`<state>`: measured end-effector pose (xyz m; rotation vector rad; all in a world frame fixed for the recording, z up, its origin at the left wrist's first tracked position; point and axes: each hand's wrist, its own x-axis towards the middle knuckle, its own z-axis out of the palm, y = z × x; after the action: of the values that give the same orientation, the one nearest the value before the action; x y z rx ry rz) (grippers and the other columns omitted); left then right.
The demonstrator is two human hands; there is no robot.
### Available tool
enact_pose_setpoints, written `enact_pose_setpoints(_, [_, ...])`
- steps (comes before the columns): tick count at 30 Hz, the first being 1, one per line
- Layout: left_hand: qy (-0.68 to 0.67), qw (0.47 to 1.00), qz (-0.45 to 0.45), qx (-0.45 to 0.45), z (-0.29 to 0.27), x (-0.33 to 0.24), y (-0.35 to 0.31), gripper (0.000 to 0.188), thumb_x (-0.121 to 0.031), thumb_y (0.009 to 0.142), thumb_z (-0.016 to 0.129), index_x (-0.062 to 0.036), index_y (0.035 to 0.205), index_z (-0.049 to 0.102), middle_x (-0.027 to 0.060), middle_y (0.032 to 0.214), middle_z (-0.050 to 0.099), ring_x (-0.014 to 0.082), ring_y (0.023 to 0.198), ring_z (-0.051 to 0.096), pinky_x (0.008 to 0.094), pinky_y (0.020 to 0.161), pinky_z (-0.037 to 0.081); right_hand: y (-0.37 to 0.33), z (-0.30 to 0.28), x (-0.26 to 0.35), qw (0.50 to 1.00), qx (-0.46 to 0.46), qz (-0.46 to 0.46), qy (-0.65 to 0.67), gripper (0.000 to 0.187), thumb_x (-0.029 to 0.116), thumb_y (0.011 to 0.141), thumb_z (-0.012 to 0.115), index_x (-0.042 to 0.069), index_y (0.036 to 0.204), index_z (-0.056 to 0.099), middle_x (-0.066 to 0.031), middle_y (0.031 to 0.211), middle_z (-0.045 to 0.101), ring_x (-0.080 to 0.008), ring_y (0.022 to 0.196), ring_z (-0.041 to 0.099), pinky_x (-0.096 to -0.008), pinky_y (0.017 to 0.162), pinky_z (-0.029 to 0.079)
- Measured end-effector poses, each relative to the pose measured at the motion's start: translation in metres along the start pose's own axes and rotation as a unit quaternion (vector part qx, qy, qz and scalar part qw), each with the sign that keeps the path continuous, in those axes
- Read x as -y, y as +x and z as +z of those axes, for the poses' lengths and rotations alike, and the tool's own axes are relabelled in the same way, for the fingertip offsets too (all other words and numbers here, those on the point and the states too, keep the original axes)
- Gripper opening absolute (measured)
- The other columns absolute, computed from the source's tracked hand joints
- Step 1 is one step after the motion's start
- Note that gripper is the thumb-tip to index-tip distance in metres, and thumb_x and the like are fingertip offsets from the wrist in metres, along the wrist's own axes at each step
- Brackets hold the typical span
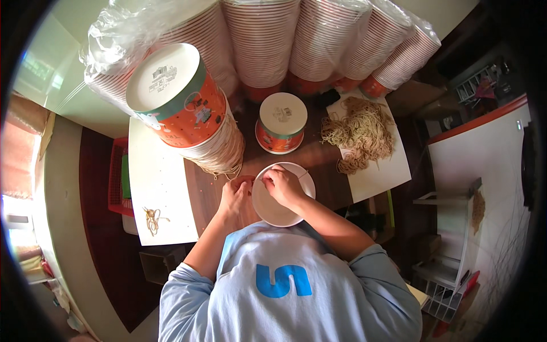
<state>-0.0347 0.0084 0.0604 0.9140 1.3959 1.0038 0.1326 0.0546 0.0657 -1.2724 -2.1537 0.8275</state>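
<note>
A white-lined paper bucket [277, 212] stands in front of me, mouth up, against my shirt. My right hand [283, 185] reaches inside it, fingers pinched together close to the left wall; what they pinch is hidden. My left hand [235, 196] is at the outside of the same wall, its fingers curled against it near the rim; anything between them is too small to make out. A thin piece of cord [304, 173] shows at the bucket's right inner wall. Just left stands a tall stack of upside-down orange buckets [191, 119], with loops of cord [227, 154] hanging around its lower part.
Beyond the bucket is a short upside-down orange bucket [283, 117]. A tangled heap of beige cords [364, 134] lies on the right of the table [330, 182]. Plastic-wrapped bucket stacks [262, 43] line the back. A small cord bundle [152, 221] lies at left, near a red basket [118, 176].
</note>
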Motion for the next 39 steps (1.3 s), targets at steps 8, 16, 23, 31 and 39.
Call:
enact_pose_setpoints(8, [0.026, 1.0, 0.003, 0.016, -0.005, 0.0, 0.007, 0.027, -0.013, 0.092, 0.045, 0.004, 0.102, 0.063, 0.0069, 0.084, 0.065, 0.0121, 0.073, 0.059, 0.0255, 0.067, 0.05, 0.002, 0.0, 0.007, 1.0, 0.001, 0.005, -0.017, 0.006, 0.01, 0.077, 0.06, 0.005, 0.079, 0.062, -0.0114, 0.082, 0.061, -0.0305, 0.075, 0.06, -0.0397, 0.066, 0.048])
enact_pose_setpoints(16, [0.019, 0.999, 0.03, 0.037, -0.004, 0.003, 0.014, 0.021, -0.004, 0.09, 0.048, 0.0047, 0.102, 0.063, 0.0062, 0.086, 0.065, 0.0106, 0.075, 0.059, 0.0246, 0.07, 0.05, 0.0, 0.011, 0.003, 0.997, -0.041, 0.048, 0.041, 0.01, 0.014, 0.078, 0.06, 0.005, 0.078, 0.062, -0.0148, 0.077, 0.063, -0.033, 0.072, 0.061, -0.0422, 0.063, 0.049])
enact_pose_setpoints(23, [0.117, 0.982, 0.072, 0.126, -0.008, -0.021, 0.019, 0.02, -0.003, 0.087, 0.053, 0.0029, 0.104, 0.063, 0.0059, 0.087, 0.066, 0.0099, 0.078, 0.059, 0.0249, 0.071, 0.05, -0.002, 0.014, 0.004, 0.992, -0.046, 0.097, 0.067, 0.013, 0.016, 0.078, 0.062, 0.003, 0.076, 0.064, -0.0163, 0.077, 0.064, -0.0342, 0.072, 0.062, -0.0425, 0.063, 0.049])
enact_pose_setpoints(31, [0.215, 0.959, 0.107, 0.148, -0.013, -0.028, 0.024, 0.02, -0.001, 0.081, 0.057, 0.0004, 0.099, 0.065, 0.0129, 0.083, 0.066, 0.0158, 0.072, 0.062, 0.0288, 0.066, 0.05, -0.002, 0.014, 0.004, 0.971, -0.012, 0.178, 0.16, 0.017, 0.018, 0.08, 0.062, 0.001, 0.081, 0.066, -0.017, 0.077, 0.066, -0.0314, 0.073, 0.065, -0.038, 0.066, 0.05])
enact_pose_setpoints(39, [0.22, 0.957, 0.104, 0.159, -0.014, -0.027, 0.026, 0.018, -0.005, 0.086, 0.056, -0.0003, 0.1, 0.066, 0.0065, 0.078, 0.066, 0.0087, 0.071, 0.059, 0.0251, 0.066, 0.049, -0.002, 0.018, -0.001, 0.966, 0.013, 0.191, 0.172, 0.019, 0.018, 0.083, 0.06, 0.001, 0.089, 0.067, -0.0142, 0.079, 0.067, -0.0209, 0.072, 0.065, -0.0325, 0.065, 0.049])
